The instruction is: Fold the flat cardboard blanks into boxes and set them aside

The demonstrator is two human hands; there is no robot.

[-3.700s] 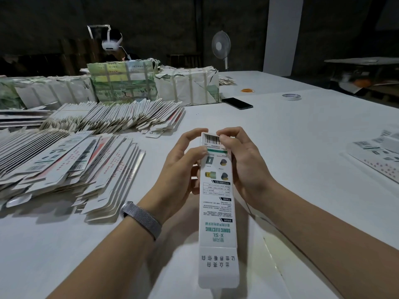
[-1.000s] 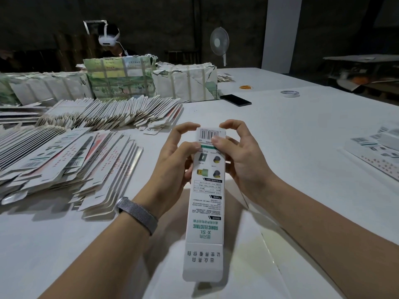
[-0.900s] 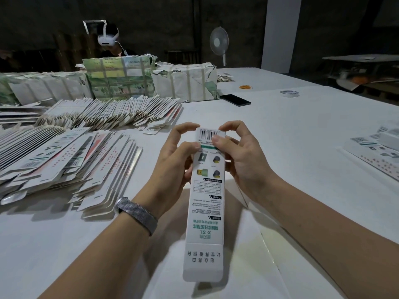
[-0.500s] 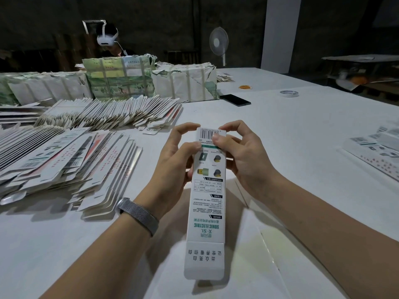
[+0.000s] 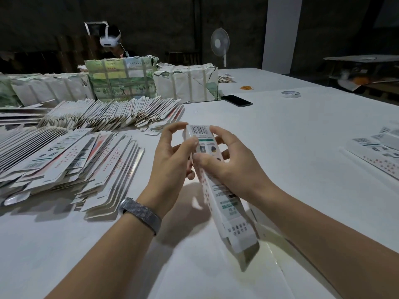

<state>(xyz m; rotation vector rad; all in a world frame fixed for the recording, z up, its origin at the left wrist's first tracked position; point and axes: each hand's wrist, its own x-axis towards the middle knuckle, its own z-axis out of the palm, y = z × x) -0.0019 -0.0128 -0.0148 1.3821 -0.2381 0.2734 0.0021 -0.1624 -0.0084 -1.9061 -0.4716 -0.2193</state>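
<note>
Item: 1 long box (image 5: 218,190), pinched at its barcoded end by left hand (image 5: 172,156) and right hand (image 5: 228,160); flap is best tucked squarely, panels kept uncrushed.

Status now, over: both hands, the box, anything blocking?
Left hand and right hand both grip box, tilted, near end open. Flat blanks stacked left. Nothing blocking.
</note>
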